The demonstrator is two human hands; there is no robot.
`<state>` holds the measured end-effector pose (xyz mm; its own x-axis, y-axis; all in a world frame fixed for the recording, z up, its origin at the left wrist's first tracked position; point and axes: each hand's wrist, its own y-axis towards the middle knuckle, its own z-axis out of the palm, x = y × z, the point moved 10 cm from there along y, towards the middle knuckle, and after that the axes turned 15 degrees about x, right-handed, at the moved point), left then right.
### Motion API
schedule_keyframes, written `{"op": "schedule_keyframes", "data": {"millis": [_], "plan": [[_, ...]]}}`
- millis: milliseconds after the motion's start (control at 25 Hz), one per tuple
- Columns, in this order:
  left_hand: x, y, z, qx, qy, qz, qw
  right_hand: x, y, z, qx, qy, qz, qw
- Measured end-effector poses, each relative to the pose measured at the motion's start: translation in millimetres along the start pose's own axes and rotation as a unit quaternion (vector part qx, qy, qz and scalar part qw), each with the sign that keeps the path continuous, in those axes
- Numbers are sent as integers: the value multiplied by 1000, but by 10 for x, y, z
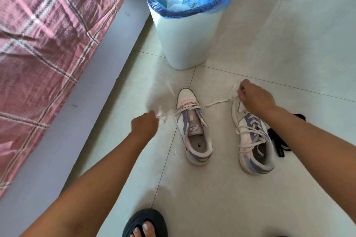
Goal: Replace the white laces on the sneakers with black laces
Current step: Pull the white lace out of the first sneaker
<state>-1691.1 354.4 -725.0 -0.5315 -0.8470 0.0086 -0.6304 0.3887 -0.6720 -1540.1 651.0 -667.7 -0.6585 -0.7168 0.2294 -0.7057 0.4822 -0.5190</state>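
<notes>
On the pale tiled floor (250, 188), either side of one sneaker, both hands pull a white lace (215, 103) sideways; the left hand (144, 124) is curled in a fist round the lace's blurred left end, just left of the shoe, while the right hand (254, 95) pinches the other end with bent fingers, hovering over the toe of the second shoe; the lace runs taut between them through the lowest eyelets of the left sneaker (193, 129), whose upper eyelets are bare and whose tongue lies exposed; the right sneaker (252, 136), standing beside it and a little apart, is fully laced in white, with loose ends spilling over its collar; black laces (279, 140) lie in a heap on the floor just right of that shoe, partly hidden by the right forearm; beyond the shoes stands a white bin (183, 40) lined with a blue bag; a bed with a pink checked cover (48, 34) fills the left; a foot in a dark slipper (144, 223) shows at the bottom edge.
</notes>
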Motion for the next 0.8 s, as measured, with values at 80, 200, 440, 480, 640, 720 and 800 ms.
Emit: {"op": "schedule_keyframes", "data": {"millis": [80, 200, 440, 480, 640, 720, 800], "plan": [[-353, -52, -192, -31, -103, 66, 992, 370, -61, 195, 33, 116, -45, 992], [-735, -69, -537, -64, -228, 147, 961, 877, -214, 577, 138, 183, -87, 969], [-1113, 16, -645, -24, -76, 197, 977, 1057, -341, 976, 224, 7, -55, 973], [-1148, 16, -667, -24, -55, 202, 978, 1045, -351, 997, 218, -26, -48, 974], [-1316, -65, -628, -23, 55, 238, 969, 1045, -387, 954, 184, -106, -71, 975], [-1376, -114, -548, -30, 120, 235, 964, 1018, -413, 947, 180, -133, -88, 971], [-1423, -146, -486, -39, 164, 224, 960, 979, -456, 964, 177, -145, -99, 968]]}}
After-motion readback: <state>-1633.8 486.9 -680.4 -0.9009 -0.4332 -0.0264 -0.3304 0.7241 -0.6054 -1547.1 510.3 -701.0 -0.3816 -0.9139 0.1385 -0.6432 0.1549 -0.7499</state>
